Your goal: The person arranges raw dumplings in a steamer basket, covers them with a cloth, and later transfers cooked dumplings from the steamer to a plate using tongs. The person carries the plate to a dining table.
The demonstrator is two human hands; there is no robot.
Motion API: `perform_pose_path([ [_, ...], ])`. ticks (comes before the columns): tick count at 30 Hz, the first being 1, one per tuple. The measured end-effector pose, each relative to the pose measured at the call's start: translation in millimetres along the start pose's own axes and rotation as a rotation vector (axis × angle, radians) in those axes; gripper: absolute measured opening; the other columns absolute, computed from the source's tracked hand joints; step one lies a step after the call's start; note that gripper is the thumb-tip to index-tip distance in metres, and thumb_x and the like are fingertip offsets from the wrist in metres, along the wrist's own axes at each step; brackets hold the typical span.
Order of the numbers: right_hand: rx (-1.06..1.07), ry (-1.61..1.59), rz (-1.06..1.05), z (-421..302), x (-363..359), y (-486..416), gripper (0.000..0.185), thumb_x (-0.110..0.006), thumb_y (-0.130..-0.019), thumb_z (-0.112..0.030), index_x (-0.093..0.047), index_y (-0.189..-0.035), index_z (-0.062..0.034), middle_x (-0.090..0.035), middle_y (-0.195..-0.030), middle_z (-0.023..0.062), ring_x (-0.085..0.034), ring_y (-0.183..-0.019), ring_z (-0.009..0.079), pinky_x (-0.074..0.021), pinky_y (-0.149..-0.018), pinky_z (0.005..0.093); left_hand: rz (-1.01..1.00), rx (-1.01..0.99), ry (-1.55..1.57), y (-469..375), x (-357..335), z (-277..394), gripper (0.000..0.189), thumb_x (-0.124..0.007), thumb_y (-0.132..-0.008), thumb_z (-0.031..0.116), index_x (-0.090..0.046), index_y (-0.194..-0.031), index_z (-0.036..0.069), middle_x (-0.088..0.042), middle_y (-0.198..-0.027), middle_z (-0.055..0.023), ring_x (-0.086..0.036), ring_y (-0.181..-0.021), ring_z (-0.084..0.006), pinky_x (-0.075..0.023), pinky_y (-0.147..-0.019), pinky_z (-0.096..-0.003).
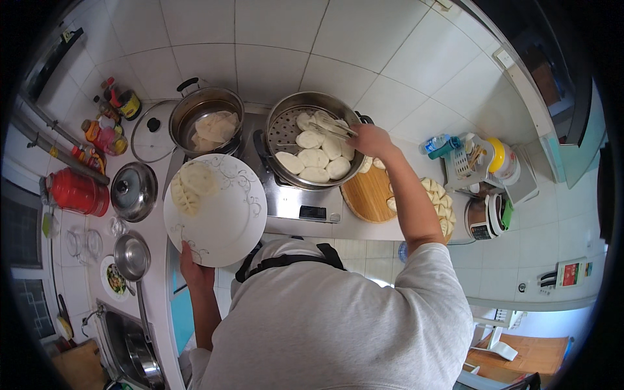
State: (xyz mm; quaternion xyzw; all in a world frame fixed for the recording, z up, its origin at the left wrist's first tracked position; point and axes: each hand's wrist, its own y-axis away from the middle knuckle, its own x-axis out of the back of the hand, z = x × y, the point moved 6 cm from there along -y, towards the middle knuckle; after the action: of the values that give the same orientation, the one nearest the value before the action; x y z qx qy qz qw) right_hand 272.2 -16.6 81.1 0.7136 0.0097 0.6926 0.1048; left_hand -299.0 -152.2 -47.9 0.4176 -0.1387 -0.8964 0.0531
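My left hand (197,269) grips the near rim of a large white plate (226,222) with a grey scroll pattern. Pleated dumplings (186,192) lie together on the plate's far left part. In my right hand (371,140) are metal tongs (336,128), their tips among the dumplings at the far side of a steel steamer pot (282,119). Whether the tongs pinch a dumpling cannot be made out. Several pale oval dumplings (312,158) cover the right and near parts of the perforated steamer tray (282,131); its far left holes are bare.
Left of the steamer stands a steel pot (207,92) containing pale cloth. A glass lid (144,139) leans behind it. More dumplings (438,204) sit right of a wooden board (363,197). Sauce bottles (105,136), a saucepan (131,256) and a sink (114,331) line the left.
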Motion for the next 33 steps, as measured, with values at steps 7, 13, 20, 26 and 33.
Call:
perform_pose_path([
  [7, 0.061, 0.052, -0.139, 19.9, 2.6, -6.1, 0.042, -0.072, -0.095, -0.043, -0.074, -0.125, -0.0140, -0.078, -0.113, 0.0163, -0.073, -0.111, 0.0378, -0.0590, -0.091, 0.0512, 0.008, 0.009, 0.009, 2.4, 2.3, -2.6, 0.058, -0.049, -0.117, 0.035, -0.039, -0.162, 0.001, -0.056, -0.158, -0.0168, -0.060, -0.142, -0.0316, -0.0515, -0.118, -0.0512],
  [13, 0.092, 0.058, -0.156, 24.8, -10.0, -11.6, 0.049, -0.075, -0.095, -0.045, -0.070, -0.132, -0.0128, -0.077, -0.114, 0.0188, -0.073, -0.112, 0.0393, -0.0572, -0.094, 0.0507, -0.003, 0.023, 0.003, 2.2, 1.1, -8.7, 0.059, -0.051, -0.116, 0.036, -0.038, -0.163, 0.003, -0.055, -0.160, -0.0154, -0.058, -0.144, -0.0321, -0.0499, -0.119, -0.0524],
  [20, 0.081, 0.104, -0.147, 24.2, -6.1, -8.2, 0.044, -0.072, -0.097, -0.041, -0.072, -0.132, -0.0140, -0.078, -0.115, 0.0155, -0.074, -0.113, 0.0370, -0.0596, -0.093, 0.0513, 0.020, 0.047, -0.017, 1.6, 2.2, -13.9, 0.059, -0.051, -0.116, 0.036, -0.037, -0.164, 0.004, -0.054, -0.161, -0.0146, -0.058, -0.144, -0.0325, -0.0493, -0.119, -0.0527],
  [26, 0.058, -0.271, 0.088, 60.9, 3.1, -6.6, 0.040, -0.070, -0.100, -0.038, -0.073, -0.128, -0.0088, -0.079, -0.103, 0.0145, -0.075, -0.103, 0.0338, -0.0589, -0.083, 0.0480, 0.012, 0.032, -0.018, 4.6, -2.3, -21.6, 0.060, -0.052, -0.116, 0.036, -0.038, -0.164, 0.004, -0.055, -0.160, -0.0150, -0.058, -0.144, -0.0323, -0.0503, -0.118, -0.0522],
  [33, -0.233, -1.087, -0.091, 71.9, -24.1, 0.8, 0.039, -0.073, -0.104, -0.036, -0.075, -0.113, 0.0014, -0.070, -0.086, 0.0025, -0.056, -0.067, 0.0109, -0.0469, -0.054, 0.0323, -0.060, 0.033, 0.004, 9.2, -20.8, -22.7, 0.060, -0.052, -0.116, 0.036, -0.037, -0.164, 0.004, -0.056, -0.159, -0.0154, -0.058, -0.143, -0.0319, -0.0504, -0.118, -0.0520],
])
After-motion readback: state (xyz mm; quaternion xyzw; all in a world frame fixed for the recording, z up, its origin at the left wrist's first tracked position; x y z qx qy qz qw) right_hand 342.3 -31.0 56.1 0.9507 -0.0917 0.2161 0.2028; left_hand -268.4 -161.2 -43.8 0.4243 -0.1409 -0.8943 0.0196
